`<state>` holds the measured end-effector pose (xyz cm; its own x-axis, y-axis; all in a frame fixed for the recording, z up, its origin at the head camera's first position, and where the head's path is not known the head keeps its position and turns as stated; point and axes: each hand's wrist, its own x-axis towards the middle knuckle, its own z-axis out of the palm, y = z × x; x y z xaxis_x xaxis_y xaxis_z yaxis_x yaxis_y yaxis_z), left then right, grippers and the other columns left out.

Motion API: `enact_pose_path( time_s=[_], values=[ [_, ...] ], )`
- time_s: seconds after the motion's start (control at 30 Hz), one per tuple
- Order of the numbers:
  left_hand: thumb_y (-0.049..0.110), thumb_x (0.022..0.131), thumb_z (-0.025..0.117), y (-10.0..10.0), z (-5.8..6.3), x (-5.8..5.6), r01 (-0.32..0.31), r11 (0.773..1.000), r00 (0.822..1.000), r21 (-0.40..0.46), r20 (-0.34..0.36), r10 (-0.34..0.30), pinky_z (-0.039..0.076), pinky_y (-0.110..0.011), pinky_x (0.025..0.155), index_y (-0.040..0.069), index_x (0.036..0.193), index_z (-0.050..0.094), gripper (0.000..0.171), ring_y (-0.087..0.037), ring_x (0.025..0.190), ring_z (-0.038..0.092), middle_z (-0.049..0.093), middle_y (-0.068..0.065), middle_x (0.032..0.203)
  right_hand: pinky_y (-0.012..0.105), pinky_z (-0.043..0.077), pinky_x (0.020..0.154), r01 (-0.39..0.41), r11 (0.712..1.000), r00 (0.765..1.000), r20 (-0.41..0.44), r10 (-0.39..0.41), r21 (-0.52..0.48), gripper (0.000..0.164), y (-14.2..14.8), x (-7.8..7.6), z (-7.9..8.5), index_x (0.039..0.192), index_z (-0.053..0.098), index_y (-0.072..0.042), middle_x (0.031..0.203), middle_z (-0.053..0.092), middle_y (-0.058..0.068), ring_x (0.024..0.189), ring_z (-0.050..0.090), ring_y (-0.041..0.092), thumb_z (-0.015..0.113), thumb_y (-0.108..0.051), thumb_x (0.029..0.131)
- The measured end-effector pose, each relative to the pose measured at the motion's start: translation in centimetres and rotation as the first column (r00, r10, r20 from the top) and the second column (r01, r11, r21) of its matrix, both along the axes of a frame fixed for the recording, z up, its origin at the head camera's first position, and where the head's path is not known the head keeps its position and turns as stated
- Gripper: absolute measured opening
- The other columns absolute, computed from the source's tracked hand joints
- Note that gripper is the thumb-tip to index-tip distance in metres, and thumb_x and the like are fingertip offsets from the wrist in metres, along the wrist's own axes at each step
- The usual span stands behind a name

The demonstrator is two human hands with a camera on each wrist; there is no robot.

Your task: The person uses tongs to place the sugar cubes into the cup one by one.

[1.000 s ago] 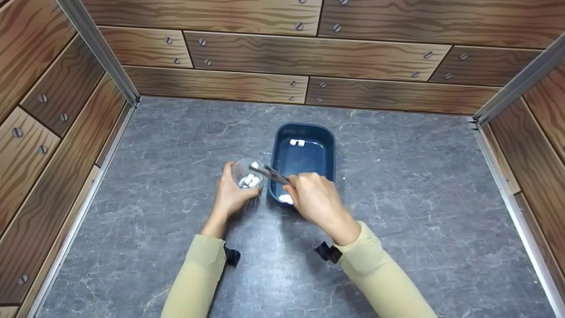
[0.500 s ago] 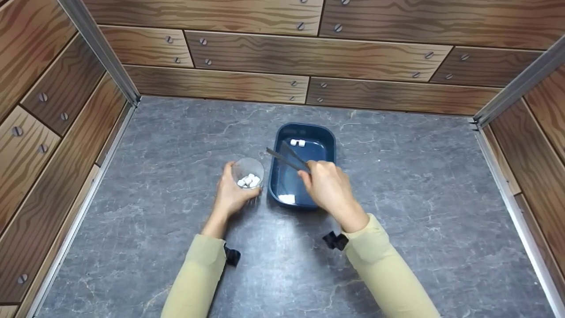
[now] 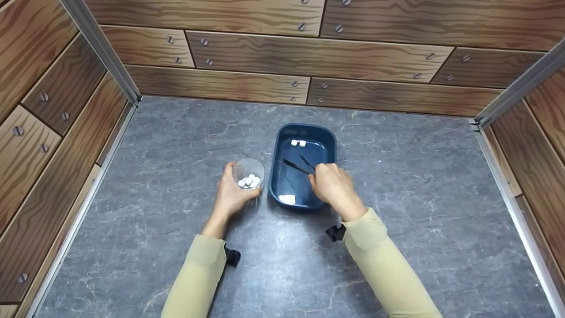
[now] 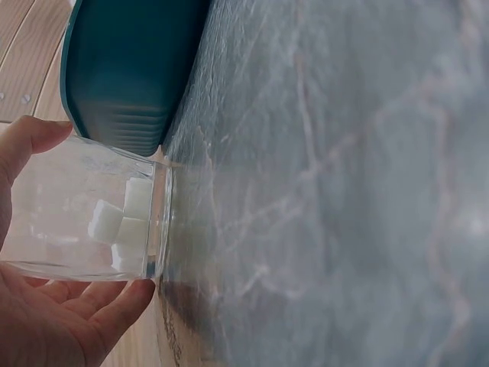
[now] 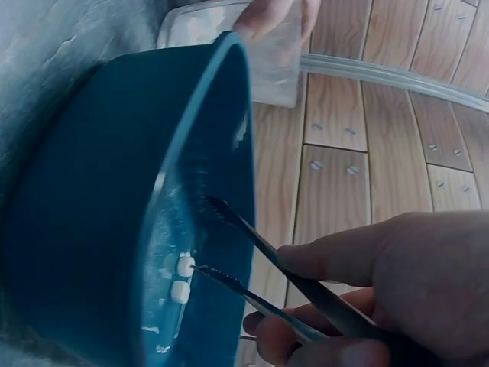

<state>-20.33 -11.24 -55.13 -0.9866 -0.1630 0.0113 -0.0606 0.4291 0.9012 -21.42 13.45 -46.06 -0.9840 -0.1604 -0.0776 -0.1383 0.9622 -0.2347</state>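
Observation:
My left hand (image 3: 231,193) grips a clear glass (image 4: 57,206) that stands upright on the grey surface. Several white cubes (image 4: 122,222), rounded like small marshmallows, lie at its bottom. Thumb and fingers wrap the glass from both sides. My right hand (image 3: 332,185) holds dark metal tweezers (image 5: 294,279) over the blue tub (image 3: 273,176). The tips of the tweezers are spread apart, with nothing between them, and point down into the tub. Two white pieces (image 3: 298,143) lie side by side on the tub floor near its far end.
The tub stands just right of the glass. A bright reflection shows at its near end. Wood-patterned walls (image 3: 265,53) with metal corner strips (image 3: 99,48) enclose the grey marbled surface (image 3: 185,132) at the back and sides.
My right hand has moved the tweezers from the glass rightward over the tub, and a white piece seen near their tips is in the glass now. The left hand stays put on the glass.

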Motion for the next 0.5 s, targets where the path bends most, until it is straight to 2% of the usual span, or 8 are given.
enact_pose_path(
  time_s=[0.2,0.5],
  values=[
    [0.021,0.056,0.089,0.0,0.0,0.1,0.000,1.000,1.000,-0.002,0.008,0.000,0.044,-0.048,0.098,0.004,0.142,0.038,0.102,-0.038,0.116,0.053,0.054,-0.025,0.129,0.052,0.053,0.063,0.002,1.000,0.998,0.065,-0.003,0.006,0.027,0.0,-0.6,-1.0,0.088,0.070,0.003,0.093,0.069,0.024,0.076,0.066,0.040,0.056,-0.018,0.095],
    [0.021,0.055,0.090,-0.1,0.0,0.0,-0.001,1.000,1.000,0.001,0.023,0.001,0.044,-0.048,0.100,0.006,0.142,0.038,0.103,-0.038,0.117,0.053,0.054,-0.025,0.130,0.050,0.054,0.066,0.008,1.000,0.996,0.088,-0.006,-0.015,0.027,-0.1,-1.7,-1.9,0.093,0.069,0.005,0.093,0.068,0.025,0.079,0.067,0.037,0.054,-0.017,0.097]
  ],
)
